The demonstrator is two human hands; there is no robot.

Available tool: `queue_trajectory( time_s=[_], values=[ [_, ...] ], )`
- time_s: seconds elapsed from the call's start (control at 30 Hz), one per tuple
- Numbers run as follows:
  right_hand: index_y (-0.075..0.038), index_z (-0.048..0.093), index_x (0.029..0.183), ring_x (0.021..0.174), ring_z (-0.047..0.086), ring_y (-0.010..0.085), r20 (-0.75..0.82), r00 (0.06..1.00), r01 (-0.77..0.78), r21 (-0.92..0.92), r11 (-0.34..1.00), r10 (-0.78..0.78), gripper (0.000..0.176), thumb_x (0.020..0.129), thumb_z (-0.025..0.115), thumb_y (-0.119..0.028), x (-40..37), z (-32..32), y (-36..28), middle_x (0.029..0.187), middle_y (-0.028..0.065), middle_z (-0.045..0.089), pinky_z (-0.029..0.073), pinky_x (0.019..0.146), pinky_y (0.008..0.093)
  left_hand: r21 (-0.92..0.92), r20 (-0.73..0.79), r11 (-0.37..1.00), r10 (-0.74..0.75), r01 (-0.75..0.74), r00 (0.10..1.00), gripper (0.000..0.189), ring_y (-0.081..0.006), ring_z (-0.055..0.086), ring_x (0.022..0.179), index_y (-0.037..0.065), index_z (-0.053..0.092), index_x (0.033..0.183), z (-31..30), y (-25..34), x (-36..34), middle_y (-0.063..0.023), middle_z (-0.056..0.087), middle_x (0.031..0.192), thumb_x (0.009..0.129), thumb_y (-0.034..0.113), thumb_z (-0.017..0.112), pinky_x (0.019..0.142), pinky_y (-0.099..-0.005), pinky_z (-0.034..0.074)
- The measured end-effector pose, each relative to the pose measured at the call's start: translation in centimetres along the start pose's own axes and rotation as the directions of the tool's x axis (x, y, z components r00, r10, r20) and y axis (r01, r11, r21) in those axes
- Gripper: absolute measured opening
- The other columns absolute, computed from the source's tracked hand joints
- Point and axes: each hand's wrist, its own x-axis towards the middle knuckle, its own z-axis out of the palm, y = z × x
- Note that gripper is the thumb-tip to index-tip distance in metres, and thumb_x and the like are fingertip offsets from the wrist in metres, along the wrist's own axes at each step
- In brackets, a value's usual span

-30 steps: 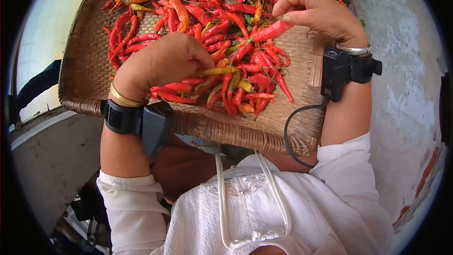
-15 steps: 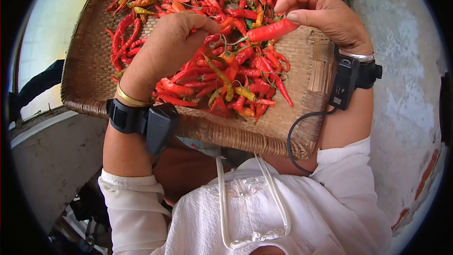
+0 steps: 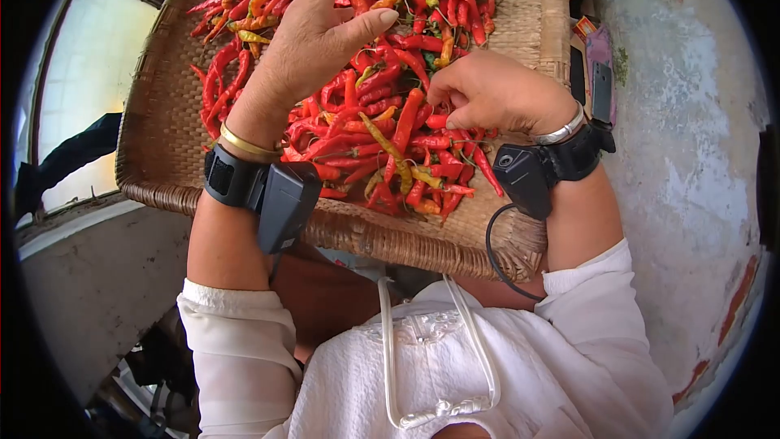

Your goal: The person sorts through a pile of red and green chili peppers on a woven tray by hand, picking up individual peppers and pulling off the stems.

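Red chili peppers [image 3: 357,146], with some yellow, orange and green ones among them, lie heaped in a woven basket [image 3: 520,24]. Over the left side of the heap is my left hand [image 3: 313,45], its fingers apart, the thumb stretched out and nothing in it. My right hand [image 3: 496,93] is low at the right side of the heap, its thumb and fingers pinched together by the peppers. What those fingertips hold, if anything, is hidden.
A phone [image 3: 601,91] lies on purple cloth beyond the basket's right edge. The window [image 3: 101,73] and dark fabric [image 3: 81,142] are on the left. A mottled wall [image 3: 691,130] rises on the right. The basket's near rim [image 3: 406,248] is above my lap.
My right hand has moved down and left to the heap, and the large red pepper is no longer stretched between my hands. My left hand has opened and shifted up.
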Motion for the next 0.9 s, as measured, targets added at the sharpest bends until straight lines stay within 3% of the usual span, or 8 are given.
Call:
queue_trajectory(
  time_s=[0.07,0.13,0.23,0.3,0.47,0.53,0.73,0.9],
  values=[
    [0.001,0.061,0.091,0.056,0.051,0.0128,0.038,0.999,-0.025,0.102,0.995,0.021,0.025,0.069,0.062,-0.010,-0.1,-0.4,-0.3,0.061,0.0047,0.054,0.040,0.053,0.0270,0.236,0.219,0.967,-0.150,0.096,0.964,0.028,-0.0051,0.056,0.068,0.001,0.059,0.108,-0.9,-0.6,-0.4,-0.0030,0.063,0.079,0.082,0.012,0.062,0.062,-0.0236,0.049],
    [0.001,0.061,0.090,0.056,0.050,0.0110,0.077,0.996,-0.055,0.204,0.977,0.040,0.023,0.070,0.062,-0.010,-0.4,-0.9,-0.8,0.061,0.0031,0.054,0.040,0.053,0.0264,0.247,0.518,0.871,-0.490,0.425,0.701,0.037,-0.0063,0.057,0.076,0.002,0.054,0.117,-0.6,1.2,-0.6,-0.0032,0.061,0.096,0.084,0.016,0.063,0.070,-0.0218,0.049],
    [0.000,0.061,0.088,0.060,0.047,0.0039,-0.011,1.000,0.030,0.499,0.866,-0.029,0.017,0.073,0.059,-0.005,-0.7,-1.5,-1.3,0.062,-0.0031,0.051,0.038,0.054,0.0218,0.152,0.643,0.965,-0.260,0.213,0.720,0.035,-0.0064,0.057,0.072,0.002,0.054,0.116,1.1,0.9,-2.1,-0.0029,0.061,0.094,0.084,0.015,0.063,0.066,-0.0217,0.050],
    [0.000,0.061,0.090,0.060,0.047,0.0039,-0.022,0.999,0.033,0.514,0.857,-0.025,0.018,0.073,0.058,-0.005,-0.7,-1.5,-0.9,0.063,-0.0029,0.052,0.038,0.055,0.0215,0.340,0.697,0.794,-0.572,0.503,0.432,0.032,-0.0070,0.058,0.074,0.001,0.055,0.112,1.5,1.5,-2.0,-0.0024,0.061,0.092,0.084,0.014,0.063,0.066,-0.0224,0.051],
    [0.000,0.063,0.089,0.070,0.055,0.0076,-0.148,0.988,0.059,0.657,0.751,0.051,0.018,0.072,0.060,-0.006,-0.8,-1.4,0.2,0.074,0.0017,0.060,0.044,0.063,0.0219,0.139,0.781,0.771,-0.471,0.621,0.410,0.029,-0.0065,0.057,0.070,0.001,0.057,0.105,1.3,0.5,-2.9,-0.0006,0.060,0.080,0.083,0.018,0.064,0.057,-0.0218,0.050],
    [0.001,0.062,0.090,0.071,0.055,0.0078,-0.146,0.988,0.062,0.659,0.750,0.047,0.018,0.075,0.059,-0.007,-1.1,-1.9,0.0,0.078,0.0018,0.060,0.044,0.064,0.0218,0.245,0.842,0.847,-0.427,0.471,0.330,0.027,-0.0066,0.058,0.069,0.001,0.059,0.103,1.4,0.7,-2.8,-0.0003,0.060,0.077,0.084,0.019,0.063,0.056,-0.0222,0.049],
    [0.001,0.060,0.094,0.072,0.053,0.0072,-0.096,0.994,0.013,0.515,0.857,0.043,0.019,0.078,0.059,-0.010,-1.2,-1.9,0.9,0.078,0.0002,0.059,0.044,0.066,0.0230,0.367,0.713,0.784,-0.583,0.501,0.389,0.017,-0.0076,0.055,0.060,-0.001,0.060,0.091,1.0,0.1,-2.4,-0.0010,0.058,0.067,0.086,0.015,0.058,0.055,-0.0226,0.046],
    [-0.003,0.061,0.091,0.067,0.050,0.0058,0.012,0.965,-0.248,0.363,0.898,0.262,0.018,0.081,0.058,-0.018,-1.7,-2.6,2.1,0.074,-0.0023,0.058,0.043,0.060,0.0228,0.508,0.505,0.842,-0.461,0.181,0.730,0.033,-0.0146,0.061,0.068,-0.003,0.051,0.111,0.3,-0.3,-2.4,-0.0065,0.062,0.071,0.084,0.015,0.061,0.060,-0.0293,0.047]
  ],
)
